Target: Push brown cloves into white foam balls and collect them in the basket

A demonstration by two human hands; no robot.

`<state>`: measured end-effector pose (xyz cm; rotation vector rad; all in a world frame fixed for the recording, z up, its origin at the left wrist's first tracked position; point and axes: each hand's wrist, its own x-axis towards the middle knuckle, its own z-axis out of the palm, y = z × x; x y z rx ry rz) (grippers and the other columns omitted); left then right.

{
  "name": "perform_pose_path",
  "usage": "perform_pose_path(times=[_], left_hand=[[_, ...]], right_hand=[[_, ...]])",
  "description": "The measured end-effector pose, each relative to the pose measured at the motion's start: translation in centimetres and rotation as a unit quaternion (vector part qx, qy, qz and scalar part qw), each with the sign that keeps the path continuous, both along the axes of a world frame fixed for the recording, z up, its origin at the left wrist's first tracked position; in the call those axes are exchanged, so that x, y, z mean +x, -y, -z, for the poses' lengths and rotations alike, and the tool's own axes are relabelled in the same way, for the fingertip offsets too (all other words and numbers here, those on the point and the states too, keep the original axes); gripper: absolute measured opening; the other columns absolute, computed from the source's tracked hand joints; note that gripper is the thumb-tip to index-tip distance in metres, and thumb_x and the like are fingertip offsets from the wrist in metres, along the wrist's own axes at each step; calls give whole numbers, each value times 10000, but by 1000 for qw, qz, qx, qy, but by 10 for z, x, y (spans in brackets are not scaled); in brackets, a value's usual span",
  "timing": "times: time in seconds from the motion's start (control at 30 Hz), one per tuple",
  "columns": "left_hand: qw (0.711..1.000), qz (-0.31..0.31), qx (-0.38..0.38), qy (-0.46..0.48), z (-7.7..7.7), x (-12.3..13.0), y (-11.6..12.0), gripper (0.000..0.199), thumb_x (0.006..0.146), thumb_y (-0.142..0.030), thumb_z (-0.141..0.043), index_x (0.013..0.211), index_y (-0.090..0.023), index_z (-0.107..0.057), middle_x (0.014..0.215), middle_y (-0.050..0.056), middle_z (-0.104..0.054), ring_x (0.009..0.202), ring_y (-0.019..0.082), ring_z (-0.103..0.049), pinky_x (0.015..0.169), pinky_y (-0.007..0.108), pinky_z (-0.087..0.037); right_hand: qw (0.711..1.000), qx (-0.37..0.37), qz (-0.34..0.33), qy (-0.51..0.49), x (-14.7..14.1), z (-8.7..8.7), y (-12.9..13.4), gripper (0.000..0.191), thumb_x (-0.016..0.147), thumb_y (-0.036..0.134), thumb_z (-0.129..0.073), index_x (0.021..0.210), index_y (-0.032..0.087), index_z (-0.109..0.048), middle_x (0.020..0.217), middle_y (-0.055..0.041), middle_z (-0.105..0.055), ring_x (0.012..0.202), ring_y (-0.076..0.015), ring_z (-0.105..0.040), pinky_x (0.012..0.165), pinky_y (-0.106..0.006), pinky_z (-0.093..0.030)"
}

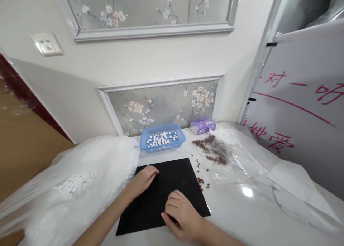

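My left hand [143,179] rests at the far left corner of a black mat [153,206], fingers curled, and anything in them is hidden. My right hand [182,212] lies curled on the mat's near part, with a small dark spot under its fingertips. Small dark red dried pieces [200,181] lie scattered along the mat's right edge. More of them fill a clear plastic bag [236,167] to the right. A blue plastic basket [162,138] of round white pieces stands beyond the mat. A white plastic bag [75,185] with similar white pieces lies left of my left hand.
A purple tissue box [202,126] stands against the wall on the white glossy counter [247,203]. A white sheet with red handwriting [292,106] stands at the right. A decorated wall panel [161,106] rises behind the counter.
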<state>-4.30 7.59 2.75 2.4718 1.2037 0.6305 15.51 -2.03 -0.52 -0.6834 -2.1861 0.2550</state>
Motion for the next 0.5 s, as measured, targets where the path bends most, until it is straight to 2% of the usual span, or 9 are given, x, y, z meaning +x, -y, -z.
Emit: perform_pose_path(times=[0.1, 0.2, 0.27, 0.3, 0.37, 0.5], left_hand=[[999, -29, 27, 13, -32, 7, -27, 199, 857, -237, -433, 920, -221, -621, 941, 46, -651, 915, 202, -588, 858, 351, -463], [994, -89, 57, 35, -64, 19, -74, 238, 888, -282, -399, 994, -199, -595, 1043, 77, -612, 989, 211, -555, 916, 394, -425], [991, -117, 55, 34, -75, 28, -108, 247, 897, -286, -410, 1056, -190, -572, 1124, 86, -576, 1045, 213, -530, 929, 417, -416], [991, -124, 44, 28, -76, 33, -124, 255, 883, -299, -458, 1087, -184, -560, 1154, 88, -561, 1043, 214, -534, 907, 428, -432], [991, -131, 8, 10, -68, 43, -148, 313, 860, -320, -518, 1136, -173, -534, 1178, 90, -547, 1001, 210, -559, 839, 431, -476], [989, -130, -66, -5, -35, 60, -169, 303, 859, -326, -520, 1121, -175, -546, 1151, 76, -562, 972, 211, -573, 805, 401, -495]], right_hand=[[999, -27, 16, 6, 2, 7, -3, 185, 794, 160, -468, 617, 172, -419, 599, -13, -511, 654, -129, -429, 632, -276, -345], [998, -55, 18, 4, 3, 12, -5, 189, 796, 168, -467, 616, 177, -410, 613, -16, -515, 655, -127, -436, 636, -259, -364], [998, -56, 12, 2, 2, 17, -7, 191, 783, 159, -473, 609, 182, -397, 606, -10, -514, 648, -123, -437, 644, -248, -376], [999, -52, 9, 0, 1, 21, -9, 195, 769, 152, -479, 601, 183, -387, 598, -6, -513, 640, -120, -435, 649, -243, -382], [999, -40, 7, -6, -3, 30, -12, 200, 734, 137, -495, 585, 184, -369, 579, 5, -508, 620, -113, -433, 661, -233, -393], [999, -21, 18, -18, -8, 52, -22, 198, 656, 129, -536, 572, 186, -366, 555, 17, -508, 610, -114, -444, 643, -219, -398]])
